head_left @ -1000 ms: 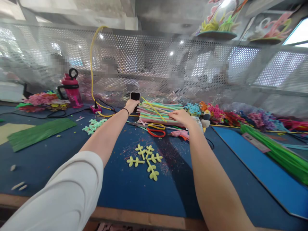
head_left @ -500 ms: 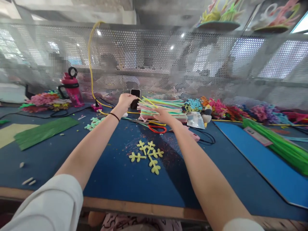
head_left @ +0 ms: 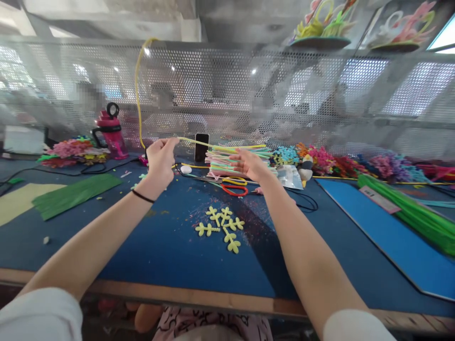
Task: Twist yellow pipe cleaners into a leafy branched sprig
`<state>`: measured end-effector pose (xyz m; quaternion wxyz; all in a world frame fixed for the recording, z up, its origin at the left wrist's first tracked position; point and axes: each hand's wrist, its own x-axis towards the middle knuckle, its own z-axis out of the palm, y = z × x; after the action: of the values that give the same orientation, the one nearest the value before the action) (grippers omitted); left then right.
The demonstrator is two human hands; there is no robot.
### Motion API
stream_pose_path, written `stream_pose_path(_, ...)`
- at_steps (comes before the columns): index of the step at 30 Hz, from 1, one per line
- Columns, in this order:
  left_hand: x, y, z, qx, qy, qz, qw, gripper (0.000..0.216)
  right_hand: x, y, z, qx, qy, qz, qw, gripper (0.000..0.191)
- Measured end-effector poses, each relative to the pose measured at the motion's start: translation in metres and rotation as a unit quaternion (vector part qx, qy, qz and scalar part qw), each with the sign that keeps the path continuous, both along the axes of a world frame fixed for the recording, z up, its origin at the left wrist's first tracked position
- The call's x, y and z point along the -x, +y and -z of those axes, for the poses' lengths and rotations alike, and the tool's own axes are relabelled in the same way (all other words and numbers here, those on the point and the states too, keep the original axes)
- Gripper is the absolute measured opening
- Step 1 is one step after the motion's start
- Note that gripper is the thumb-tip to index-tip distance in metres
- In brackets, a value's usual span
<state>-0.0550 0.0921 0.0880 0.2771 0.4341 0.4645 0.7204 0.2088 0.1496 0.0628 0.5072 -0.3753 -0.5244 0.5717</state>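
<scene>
My left hand (head_left: 159, 158) is raised above the blue table (head_left: 170, 255) and pinches one end of a long yellow pipe cleaner (head_left: 209, 145). The stem runs right, back into the stack of pastel pipe cleaners (head_left: 227, 163) at the far middle. My right hand (head_left: 250, 165) rests on the front of that stack with its fingers spread, holding nothing. Yellow leaf-shaped twisted pieces (head_left: 222, 227) lie on the table between my forearms. Red-and-yellow scissors (head_left: 232, 186) lie just in front of the stack.
A pink bottle (head_left: 112, 132) and coloured craft bundles (head_left: 71, 150) stand at the back left, green sheets (head_left: 73, 195) nearer. A phone (head_left: 201, 147) leans against the perforated screen. More coloured bundles (head_left: 334, 166) and green stems (head_left: 415, 218) lie right, beside a blue mat (head_left: 391, 241).
My left hand came back from the phone, took a yellow stem and drew it left and up out of the stack. My right hand slid left along the stack.
</scene>
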Motion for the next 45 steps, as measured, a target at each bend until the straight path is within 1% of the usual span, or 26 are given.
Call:
stream_pose_path(1, -0.004, -0.006, 0.009, -0.008, -0.016, -0.013, 1.000, 0.019, 0.001, 0.000, -0.003, 0.018, 0.016, -0.001, 1.000, 0.022)
stream_pose_path(2, -0.009, -0.012, 0.020, 0.001, -0.027, -0.013, 1.000, 0.019, 0.002, 0.000, -0.005, 0.037, 0.037, -0.008, 0.999, 0.020)
stream_pose_path(4, -0.017, -0.023, 0.040, 0.053, -0.024, 0.024, 0.998, 0.019, 0.005, 0.002, -0.008, 0.072, 0.093, -0.011, 0.993, 0.017)
stream_pose_path(7, -0.023, -0.034, 0.067, 0.158, 0.021, 0.087, 0.983, 0.021, 0.006, 0.008, -0.010, 0.099, 0.150, 0.032, 0.983, 0.019)
stream_pose_path(9, -0.024, -0.036, 0.078, 0.218, 0.055, 0.134, 0.965, 0.020, 0.003, 0.012, -0.011, 0.108, 0.154, 0.065, 0.980, 0.022)
stream_pose_path(12, -0.024, -0.036, 0.086, 0.262, 0.082, 0.184, 0.944, 0.018, -0.008, 0.015, -0.012, 0.110, 0.161, 0.111, 0.975, 0.026)
stream_pose_path(15, -0.026, -0.036, 0.088, 0.278, 0.089, 0.208, 0.933, 0.017, -0.015, 0.012, -0.019, 0.096, 0.171, 0.154, 0.968, 0.026)
stream_pose_path(18, -0.028, -0.040, 0.085, 0.283, 0.091, 0.233, 0.926, 0.017, -0.016, 0.002, -0.034, 0.069, 0.174, 0.177, 0.966, 0.023)
stream_pose_path(20, -0.028, -0.042, 0.082, 0.278, 0.098, 0.244, 0.924, 0.017, -0.015, -0.007, -0.047, 0.015, 0.151, 0.194, 0.969, 0.020)
stream_pose_path(23, -0.023, -0.042, 0.074, 0.265, 0.089, 0.233, 0.931, 0.013, -0.020, -0.024, -0.065, -0.068, 0.098, 0.196, 0.973, 0.021)
stream_pose_path(25, -0.014, -0.040, 0.069, 0.251, 0.075, 0.212, 0.941, 0.013, -0.028, -0.037, -0.071, -0.117, 0.032, 0.201, 0.972, 0.019)
stream_pose_path(26, -0.008, -0.038, 0.067, 0.231, 0.076, 0.199, 0.949, 0.016, -0.033, -0.044, -0.071, -0.135, -0.002, 0.206, 0.969, 0.018)
stream_pose_path(28, 0.004, -0.035, 0.067, 0.197, 0.098, 0.144, 0.965, 0.019, -0.041, -0.059, -0.065, -0.169, -0.047, 0.200, 0.964, 0.017)
stream_pose_path(29, 0.010, -0.035, 0.067, 0.188, 0.100, 0.117, 0.970, 0.020, -0.044, -0.065, -0.059, -0.175, -0.063, 0.196, 0.963, 0.017)
stream_pose_path(30, 0.014, -0.035, 0.069, 0.182, 0.089, 0.100, 0.974, 0.022, -0.045, -0.072, -0.050, -0.158, -0.085, 0.174, 0.968, 0.015)
stream_pose_path(31, 0.017, -0.036, 0.070, 0.184, 0.068, 0.095, 0.976, 0.023, -0.045, -0.078, -0.039, -0.159, -0.080, 0.198, 0.964, 0.011)
stream_pose_path(33, 0.018, -0.041, 0.074, 0.199, 0.010, 0.111, 0.974, 0.029, -0.040, -0.089, -0.015, -0.087, -0.091, 0.200, 0.972, 0.012)
stream_pose_path(34, 0.016, -0.044, 0.074, 0.208, -0.023, 0.133, 0.969, 0.031, -0.036, -0.095, -0.004, -0.048, -0.085, 0.189, 0.977, 0.012)
stream_pose_path(35, 0.013, -0.048, 0.074, 0.218, -0.058, 0.159, 0.961, 0.032, -0.031, -0.099, 0.006, -0.020, -0.072, 0.177, 0.981, 0.011)
stream_pose_path(37, 0.005, -0.055, 0.072, 0.244, -0.124, 0.220, 0.936, 0.026, -0.023, -0.107, 0.019, 0.020, -0.022, 0.183, 0.983, 0.008)
stream_pose_path(39, -0.004, -0.061, 0.068, 0.261, -0.176, 0.264, 0.911, 0.026, -0.019, -0.112, 0.021, 0.027, 0.026, 0.197, 0.980, 0.005)
stream_pose_path(40, -0.009, -0.063, 0.066, 0.266, -0.188, 0.277, 0.904, 0.027, -0.019, -0.113, 0.018, 0.020, 0.044, 0.200, 0.979, 0.005)
stream_pose_path(42, -0.017, -0.066, 0.064, 0.279, -0.202, 0.298, 0.890, 0.027, -0.019, -0.114, 0.011, 0.003, 0.070, 0.183, 0.981, 0.006)
stream_pose_path(44, -0.024, -0.069, 0.066, 0.284, -0.194, 0.310, 0.886, 0.028, -0.018, -0.115, 0.007, -0.016, 0.081, 0.159, 0.984, 0.007)
stream_pose_path(45, -0.027, -0.070, 0.069, 0.282, -0.181, 0.313, 0.889, 0.031, -0.016, -0.116, 0.008, -0.026, 0.080, 0.146, 0.986, 0.009)
